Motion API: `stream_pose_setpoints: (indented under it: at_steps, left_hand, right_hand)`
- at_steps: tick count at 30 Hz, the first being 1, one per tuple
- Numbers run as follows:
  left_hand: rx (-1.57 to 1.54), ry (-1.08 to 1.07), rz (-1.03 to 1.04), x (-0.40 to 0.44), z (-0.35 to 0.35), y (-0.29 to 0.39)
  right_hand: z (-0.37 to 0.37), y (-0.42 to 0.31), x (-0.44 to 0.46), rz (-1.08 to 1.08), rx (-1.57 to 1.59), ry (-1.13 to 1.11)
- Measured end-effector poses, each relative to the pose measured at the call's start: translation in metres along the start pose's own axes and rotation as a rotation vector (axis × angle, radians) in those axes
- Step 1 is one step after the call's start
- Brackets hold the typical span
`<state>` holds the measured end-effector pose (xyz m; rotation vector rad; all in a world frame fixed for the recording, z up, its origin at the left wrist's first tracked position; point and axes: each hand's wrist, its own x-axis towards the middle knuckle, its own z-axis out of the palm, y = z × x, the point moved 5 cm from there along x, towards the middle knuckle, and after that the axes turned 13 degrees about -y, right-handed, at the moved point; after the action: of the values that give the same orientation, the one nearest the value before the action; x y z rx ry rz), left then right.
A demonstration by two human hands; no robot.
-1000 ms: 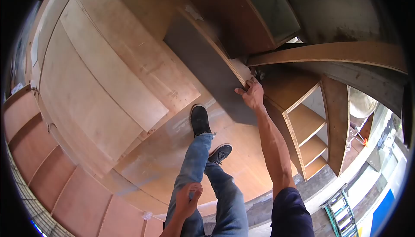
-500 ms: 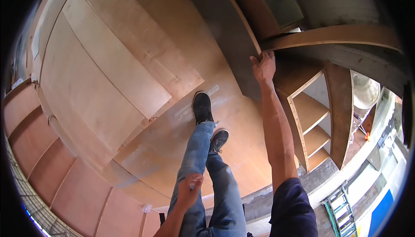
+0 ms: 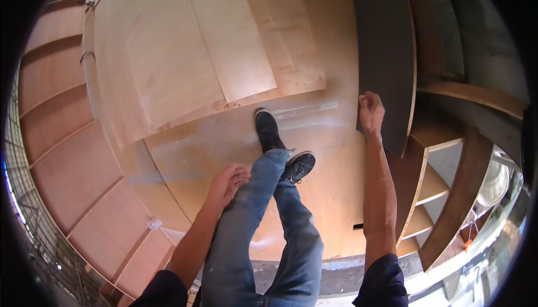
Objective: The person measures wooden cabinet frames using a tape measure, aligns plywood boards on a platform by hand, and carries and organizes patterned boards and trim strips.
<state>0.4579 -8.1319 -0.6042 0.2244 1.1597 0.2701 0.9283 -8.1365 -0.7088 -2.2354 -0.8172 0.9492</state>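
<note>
My right hand (image 3: 371, 114) is held out in front of the dark board (image 3: 386, 43), near its left edge, with the fingers curled in. Whether anything is inside those fingers, or whether they touch the board, cannot be made out. Beside my thigh, my left hand (image 3: 231, 182) hangs with its fingers loosely stretched and holds nothing I can see. The dark board stands upright with a pale right edge.
Pale plywood sheets (image 3: 224, 38) lie ahead on the wooden floor (image 3: 330, 195). Pinkish panels with dividers (image 3: 78, 178) line the left side. At right stand an open shelf unit (image 3: 434, 186) and a curved wooden strip (image 3: 476, 97). My shoes (image 3: 269, 130) are on the floor.
My right hand has come off the dark board's pale right edge and is now before its face. My left hand has moved outward and its fingers have loosened. The view has turned left.
</note>
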Motion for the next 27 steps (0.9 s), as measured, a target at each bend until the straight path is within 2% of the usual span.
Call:
stream_pose_setpoints:
  at_steps: [2, 3, 7, 8, 9, 11, 12, 13, 15, 16, 18, 21, 25, 27]
  left_hand:
    - [0.058, 0.010, 0.000, 0.039, -0.037, -0.002]
    - [0.115, -0.006, 0.006, 0.063, -0.060, -0.003]
    - [0.168, 0.302, 0.064, 0.118, -0.196, 0.030]
    - [0.155, 0.307, 0.069, 0.129, -0.225, 0.035]
    - [0.027, 0.352, 0.139, 0.138, -0.251, 0.040]
    - [-0.115, 0.402, 0.213, 0.161, -0.290, 0.048]
    - [-0.244, 0.401, 0.261, 0.175, -0.300, 0.052]
    - [-0.377, 0.412, 0.311, 0.182, -0.311, 0.055]
    - [-0.507, 0.304, 0.370, 0.191, -0.326, 0.057]
    - [-0.573, 0.299, 0.383, 0.198, -0.327, 0.060]
    - [-0.647, 0.306, 0.407, 0.214, -0.336, 0.064]
    - [-0.742, 0.328, 0.479, 0.223, -0.349, 0.072]
    - [-0.800, 0.506, 0.442, 0.221, -0.329, 0.091]
    - [-0.839, 0.557, 0.435, 0.218, -0.328, 0.097]
  right_hand:
    - [0.037, 0.019, 0.005, 0.166, 0.073, -0.238]
    - [0.050, 0.024, 0.009, 0.153, 0.061, -0.247]
    - [0.143, 0.033, 0.034, 0.104, -0.087, -0.325]
    - [0.158, 0.037, 0.041, 0.104, -0.151, -0.279]
    - [0.172, 0.046, 0.049, 0.104, -0.215, -0.232]
    - [0.196, 0.069, 0.072, 0.096, -0.083, -0.247]
    - [0.209, 0.075, 0.081, 0.117, 0.210, -0.276]
    - [0.221, 0.082, 0.088, 0.179, 0.266, -0.311]
    - [0.229, 0.061, 0.082, 0.237, 0.211, -0.221]
    - [0.233, 0.053, 0.072, 0.284, 0.456, -0.170]
    - [0.238, 0.057, 0.078, 0.340, 0.055, -0.175]
    - [0.254, 0.058, 0.076, 0.293, 0.098, -0.253]
    - [0.228, 0.054, 0.090, 0.207, 0.135, -0.288]
    - [0.226, 0.046, 0.084, 0.049, 0.028, -0.275]
